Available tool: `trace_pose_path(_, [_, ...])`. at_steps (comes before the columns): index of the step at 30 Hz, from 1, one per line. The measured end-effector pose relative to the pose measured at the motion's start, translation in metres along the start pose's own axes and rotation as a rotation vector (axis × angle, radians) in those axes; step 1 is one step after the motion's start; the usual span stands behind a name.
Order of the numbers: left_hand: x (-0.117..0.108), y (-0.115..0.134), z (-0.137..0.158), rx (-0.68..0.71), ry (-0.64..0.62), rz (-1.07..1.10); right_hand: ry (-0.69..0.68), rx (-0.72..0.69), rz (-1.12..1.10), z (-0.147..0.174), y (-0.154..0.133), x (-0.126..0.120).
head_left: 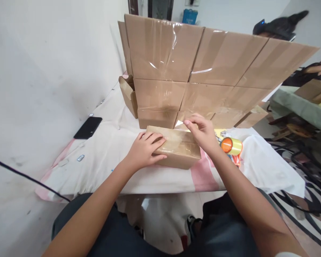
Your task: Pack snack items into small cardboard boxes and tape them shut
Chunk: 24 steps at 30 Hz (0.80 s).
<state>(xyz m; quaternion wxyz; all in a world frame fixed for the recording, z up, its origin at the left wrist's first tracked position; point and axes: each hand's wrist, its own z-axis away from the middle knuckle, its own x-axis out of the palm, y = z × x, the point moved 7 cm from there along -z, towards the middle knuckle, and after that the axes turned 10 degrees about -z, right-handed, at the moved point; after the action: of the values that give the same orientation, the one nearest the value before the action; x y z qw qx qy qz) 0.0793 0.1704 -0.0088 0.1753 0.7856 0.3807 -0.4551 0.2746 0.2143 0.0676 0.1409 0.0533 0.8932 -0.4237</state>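
A small closed cardboard box (pixel 176 141) lies on the cloth-covered table in front of me, with clear tape shining along its top. My left hand (pixel 147 148) rests on the box's left end, fingers lying spread on the top and the thumb along the front edge. Above the far right part of the box, my right hand (pixel 202 132) pinches a small white piece (pixel 179 123), pointed in shape, between thumb and finger. Whether it is paper or a sticker I cannot tell. Right of the box sits a roll of yellow tape (pixel 232 145) with an orange core, beside an orange-handled tool, partly hidden.
Stacked cardboard boxes (pixel 211 64) form a wall behind the small box. An open box (pixel 128 94) stands at their left. A black flat device (pixel 88 127) lies on the white cloth (pixel 101 164). Another person (pixel 275 28) is beyond the stack, and a green-covered table (pixel 291 103) stands to the right.
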Motion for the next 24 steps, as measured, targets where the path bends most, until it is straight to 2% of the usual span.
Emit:
trace_pose_path(2, [0.001, 0.001, 0.002, 0.009, 0.022, -0.002, -0.060, 0.176, -0.047, -0.009, 0.024, 0.005])
trace_pose_path(7, [-0.001, 0.003, 0.005, 0.014, 0.056, -0.013, -0.312, 0.752, -0.130, -0.021, 0.085, 0.029])
trace_pose_path(9, [-0.002, 0.004, 0.005, 0.021, 0.062, -0.017, -0.382, 0.884, -0.149, -0.024, 0.100, 0.038])
trace_pose_path(11, [-0.004, 0.005, 0.006, 0.026, 0.071, -0.018, -0.437, 0.952, -0.145, -0.026, 0.112, 0.045])
trace_pose_path(14, [-0.005, 0.006, 0.008, 0.018, 0.078, -0.006, -0.547, 0.948, -0.100, -0.023, 0.128, 0.053])
trace_pose_path(16, [-0.005, 0.007, 0.008, 0.011, 0.072, 0.012, -0.656, 0.839, -0.032, -0.023, 0.134, 0.056])
trace_pose_path(18, [-0.004, 0.007, 0.009, 0.000, 0.071, 0.026, -0.702, 0.725, 0.057, -0.025, 0.136, 0.054])
trace_pose_path(19, [-0.005, 0.007, 0.009, -0.005, 0.075, 0.028, -0.690, 0.690, 0.099, -0.028, 0.135, 0.051])
trace_pose_path(21, [-0.005, 0.007, 0.010, -0.008, 0.085, 0.022, -0.583, 0.649, 0.130, -0.035, 0.125, 0.041])
trace_pose_path(24, [-0.005, 0.008, 0.011, 0.000, 0.094, 0.016, -0.530, 0.550, 0.045, -0.034, 0.090, 0.036])
